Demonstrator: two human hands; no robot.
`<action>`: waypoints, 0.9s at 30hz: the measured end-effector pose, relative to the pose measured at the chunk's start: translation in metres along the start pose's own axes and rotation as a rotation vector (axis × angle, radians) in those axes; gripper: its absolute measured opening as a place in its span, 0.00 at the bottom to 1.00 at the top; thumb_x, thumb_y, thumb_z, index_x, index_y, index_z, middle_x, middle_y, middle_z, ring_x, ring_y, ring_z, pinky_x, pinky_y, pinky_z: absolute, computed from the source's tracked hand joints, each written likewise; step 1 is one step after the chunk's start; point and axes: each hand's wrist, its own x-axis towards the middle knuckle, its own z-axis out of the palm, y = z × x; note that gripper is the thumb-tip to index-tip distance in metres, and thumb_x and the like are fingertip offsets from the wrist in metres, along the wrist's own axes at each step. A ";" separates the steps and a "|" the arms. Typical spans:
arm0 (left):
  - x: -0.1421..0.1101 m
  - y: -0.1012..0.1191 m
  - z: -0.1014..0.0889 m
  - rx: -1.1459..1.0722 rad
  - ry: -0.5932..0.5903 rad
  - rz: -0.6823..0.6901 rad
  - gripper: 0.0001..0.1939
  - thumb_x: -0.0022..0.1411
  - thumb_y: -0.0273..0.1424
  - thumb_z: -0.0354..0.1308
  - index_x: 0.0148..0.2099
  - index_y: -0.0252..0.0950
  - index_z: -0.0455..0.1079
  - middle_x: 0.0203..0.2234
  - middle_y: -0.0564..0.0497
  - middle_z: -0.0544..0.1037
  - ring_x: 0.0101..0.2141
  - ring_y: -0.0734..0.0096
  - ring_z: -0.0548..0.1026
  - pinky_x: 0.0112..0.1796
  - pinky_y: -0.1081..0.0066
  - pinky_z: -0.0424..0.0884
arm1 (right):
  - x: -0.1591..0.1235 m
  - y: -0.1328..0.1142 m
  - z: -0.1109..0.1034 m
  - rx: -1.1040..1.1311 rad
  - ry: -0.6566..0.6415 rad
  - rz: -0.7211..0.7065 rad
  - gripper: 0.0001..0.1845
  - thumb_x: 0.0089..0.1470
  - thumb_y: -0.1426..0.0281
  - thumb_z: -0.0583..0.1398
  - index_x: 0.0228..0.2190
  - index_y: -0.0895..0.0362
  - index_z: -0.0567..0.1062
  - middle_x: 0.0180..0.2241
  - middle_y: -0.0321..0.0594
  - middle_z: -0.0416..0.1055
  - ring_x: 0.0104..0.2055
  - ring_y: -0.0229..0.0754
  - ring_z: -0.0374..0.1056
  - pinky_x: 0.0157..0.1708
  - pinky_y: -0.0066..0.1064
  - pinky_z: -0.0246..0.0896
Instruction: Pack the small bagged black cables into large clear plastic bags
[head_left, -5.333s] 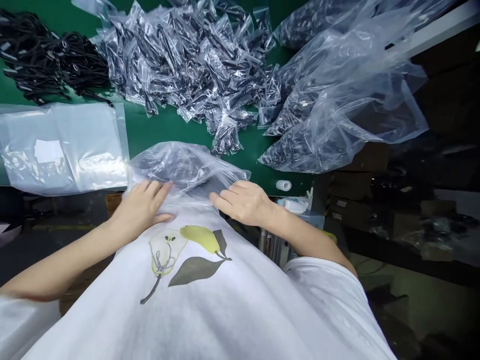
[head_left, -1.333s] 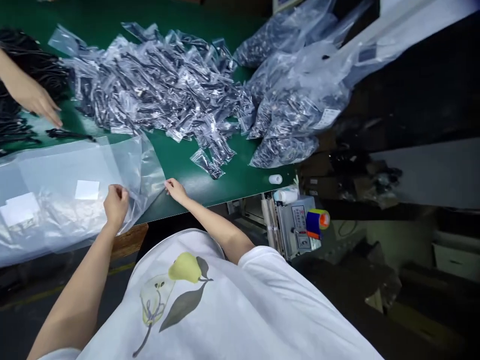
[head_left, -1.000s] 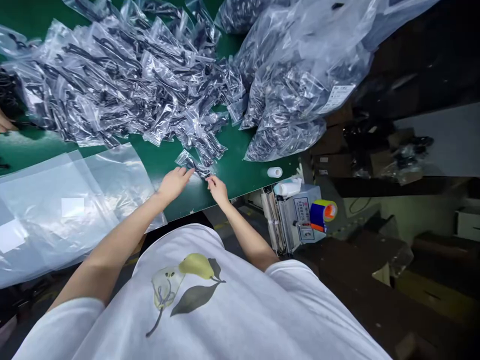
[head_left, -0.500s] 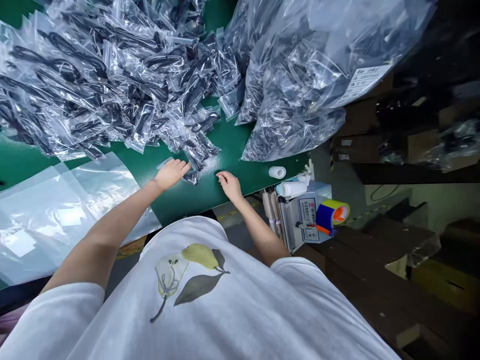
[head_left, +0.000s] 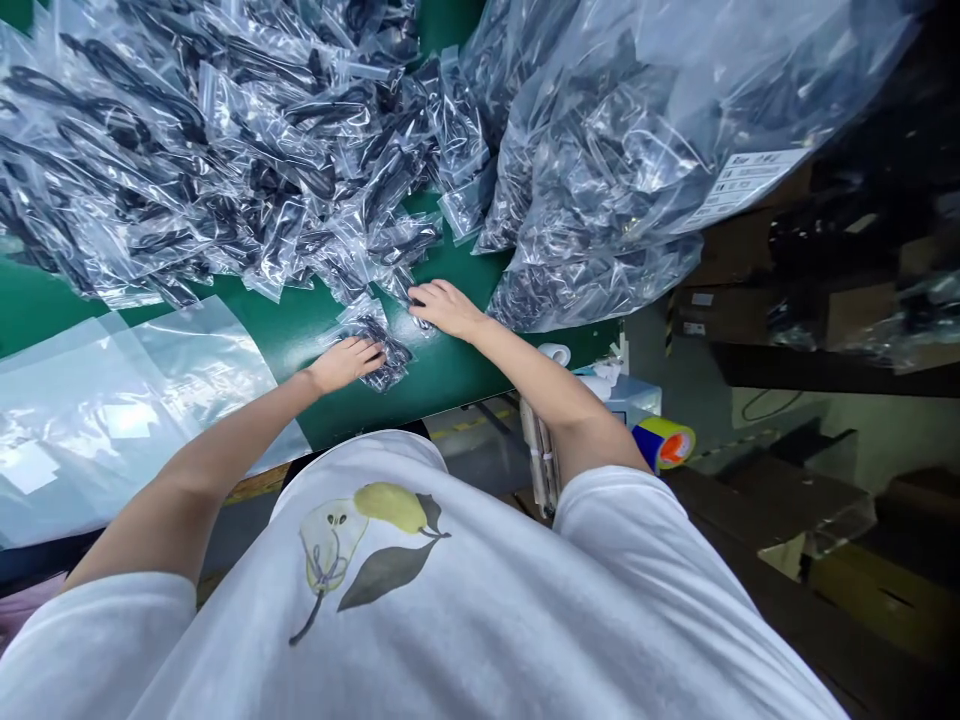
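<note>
Coiled black cables in clear zip bags form a large pile [head_left: 247, 170] on the green table [head_left: 289, 330]. My left hand [head_left: 346, 366] lies near the table's front edge, its fingers curled over a bagged cable [head_left: 388, 368], which they partly hide. Just to the right and further in, my right hand [head_left: 448, 308] has its fingertips closed on another bagged cable [head_left: 421, 322] at the near edge of the pile. Its thumb is mostly hidden.
Large clear bags [head_left: 600, 200] full of packed cables stand at the right. Flat plastic bags [head_left: 202, 350] lie on the left. Beyond my right arm are a white roll [head_left: 556, 353], a partly hidden machine [head_left: 637, 397] and a tape roll [head_left: 671, 443]. Cardboard boxes [head_left: 795, 490] fill the right side.
My right hand has moved forward and left from beside the bags onto a bagged cable. More bagged cable now lies under my left hand, which has shifted slightly toward me.
</note>
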 end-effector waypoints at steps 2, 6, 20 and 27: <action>-0.002 0.004 0.004 0.002 0.055 0.021 0.18 0.69 0.20 0.48 0.52 0.38 0.74 0.59 0.42 0.74 0.58 0.61 0.70 0.60 0.56 0.62 | -0.008 -0.007 0.004 -0.093 0.037 -0.203 0.14 0.63 0.80 0.54 0.41 0.57 0.78 0.60 0.45 0.70 0.63 0.46 0.63 0.67 0.51 0.52; -0.003 0.003 0.011 0.012 0.078 0.053 0.14 0.68 0.19 0.51 0.47 0.38 0.75 0.53 0.43 0.78 0.55 0.63 0.73 0.63 0.55 0.60 | -0.003 -0.022 0.015 -0.215 0.075 -0.495 0.16 0.62 0.81 0.53 0.41 0.56 0.78 0.65 0.42 0.66 0.67 0.45 0.60 0.69 0.56 0.50; -0.049 0.007 -0.033 0.088 0.118 -0.023 0.14 0.72 0.23 0.46 0.48 0.34 0.74 0.32 0.45 0.78 0.34 0.65 0.75 0.41 0.65 0.69 | 0.013 -0.036 0.049 0.046 -0.100 -0.424 0.15 0.67 0.67 0.53 0.50 0.57 0.76 0.50 0.47 0.75 0.55 0.47 0.70 0.67 0.49 0.56; 0.094 -0.013 -0.098 0.092 0.191 -0.391 0.22 0.72 0.23 0.41 0.61 0.29 0.67 0.46 0.35 0.76 0.45 0.57 0.76 0.46 0.60 0.68 | -0.033 -0.054 0.052 0.197 -0.096 -0.192 0.31 0.58 0.72 0.64 0.62 0.54 0.66 0.64 0.50 0.65 0.68 0.54 0.58 0.69 0.56 0.48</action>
